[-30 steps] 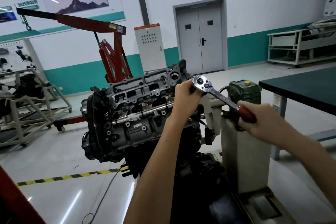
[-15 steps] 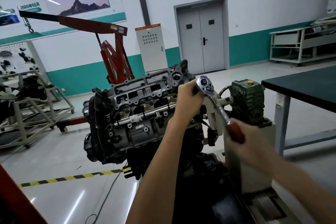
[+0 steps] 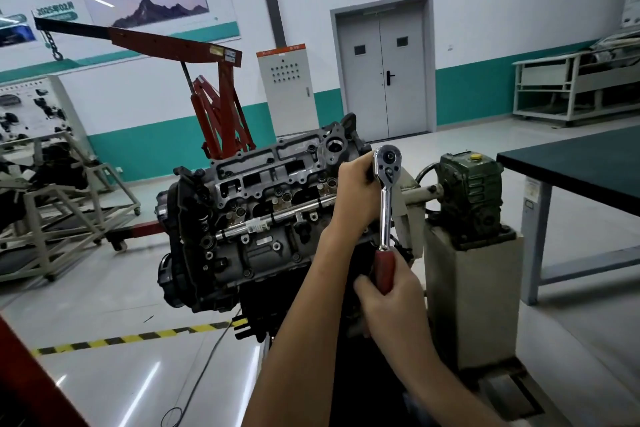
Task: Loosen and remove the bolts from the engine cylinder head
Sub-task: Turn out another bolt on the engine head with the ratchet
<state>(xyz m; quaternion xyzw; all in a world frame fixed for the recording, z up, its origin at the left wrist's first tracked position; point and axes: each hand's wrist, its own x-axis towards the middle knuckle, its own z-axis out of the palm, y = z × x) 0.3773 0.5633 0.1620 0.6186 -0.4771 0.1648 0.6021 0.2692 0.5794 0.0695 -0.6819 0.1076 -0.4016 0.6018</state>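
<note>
engine (image 3: 249, 218) left of stand (image 3: 474, 295), hoist (image 3: 214, 114) behind

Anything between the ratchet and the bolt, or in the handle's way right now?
Nothing visible. The left hand wraps the ratchet at its head, against the cylinder head, and hides the bolt. The right hand grips the handle, which points down. The stand is close on its right, and I cannot tell whether they touch.
</note>
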